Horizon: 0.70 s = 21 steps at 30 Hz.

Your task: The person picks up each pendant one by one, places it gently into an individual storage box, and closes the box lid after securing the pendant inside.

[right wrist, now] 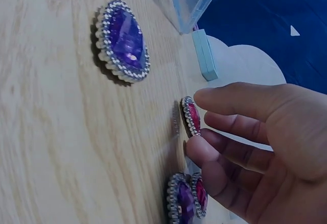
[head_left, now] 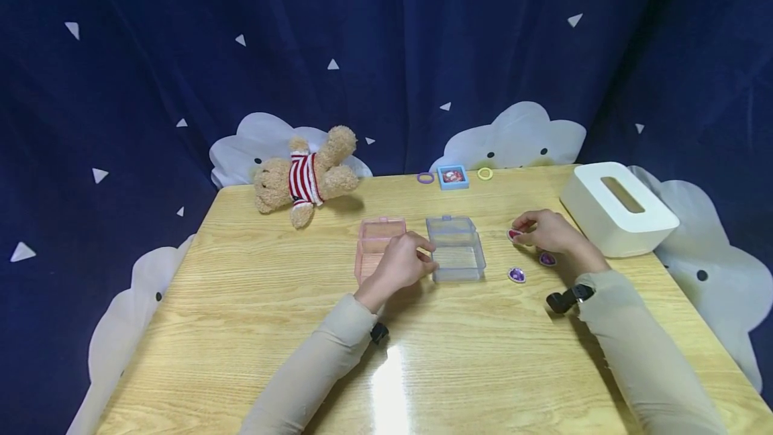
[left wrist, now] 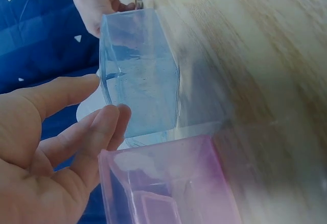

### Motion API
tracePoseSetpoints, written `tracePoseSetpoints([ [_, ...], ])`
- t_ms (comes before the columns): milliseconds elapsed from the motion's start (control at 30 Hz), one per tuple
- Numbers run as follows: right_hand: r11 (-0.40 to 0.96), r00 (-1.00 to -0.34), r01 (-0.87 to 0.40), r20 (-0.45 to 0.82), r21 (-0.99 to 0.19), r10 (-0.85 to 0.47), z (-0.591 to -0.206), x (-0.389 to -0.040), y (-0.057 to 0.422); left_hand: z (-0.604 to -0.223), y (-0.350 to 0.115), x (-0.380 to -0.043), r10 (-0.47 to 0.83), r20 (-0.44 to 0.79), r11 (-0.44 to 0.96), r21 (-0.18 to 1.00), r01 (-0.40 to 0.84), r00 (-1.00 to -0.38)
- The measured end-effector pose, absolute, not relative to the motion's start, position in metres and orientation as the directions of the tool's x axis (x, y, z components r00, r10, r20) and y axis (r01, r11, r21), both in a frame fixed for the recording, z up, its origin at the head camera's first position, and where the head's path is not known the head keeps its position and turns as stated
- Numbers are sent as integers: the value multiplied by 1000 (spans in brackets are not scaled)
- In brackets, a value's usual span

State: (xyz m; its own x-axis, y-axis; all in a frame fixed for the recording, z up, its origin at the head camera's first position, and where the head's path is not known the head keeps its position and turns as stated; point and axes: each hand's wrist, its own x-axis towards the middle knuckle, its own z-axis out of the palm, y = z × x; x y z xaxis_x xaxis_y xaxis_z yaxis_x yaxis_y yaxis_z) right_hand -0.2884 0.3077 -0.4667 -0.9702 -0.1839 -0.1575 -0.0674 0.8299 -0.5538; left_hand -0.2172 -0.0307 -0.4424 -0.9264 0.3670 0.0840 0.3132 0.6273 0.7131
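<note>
My right hand pinches a red gem with a beaded silver rim between thumb and fingertips, close over the table. A second red gem lies beneath that hand beside a purple gem. Nearer the boxes rests another purple gem. Over the edge of an open pink clear box reaches my left hand. Its thumb and fingers are spread apart, fingertips right at the near left side of an open blue clear box.
A white tissue box stands right of my right hand. Along the back edge lie a purple ring, a small blue-framed square and a yellow ring. A teddy bear in a striped shirt lies at back left.
</note>
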Motion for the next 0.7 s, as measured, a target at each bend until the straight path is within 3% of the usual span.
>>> tracePoseSetpoints([
  [700, 881, -979, -57, -146, -470, -141, -471, -293, 299, -442, -25, -220, 350, 70, 682, 665, 305, -934],
])
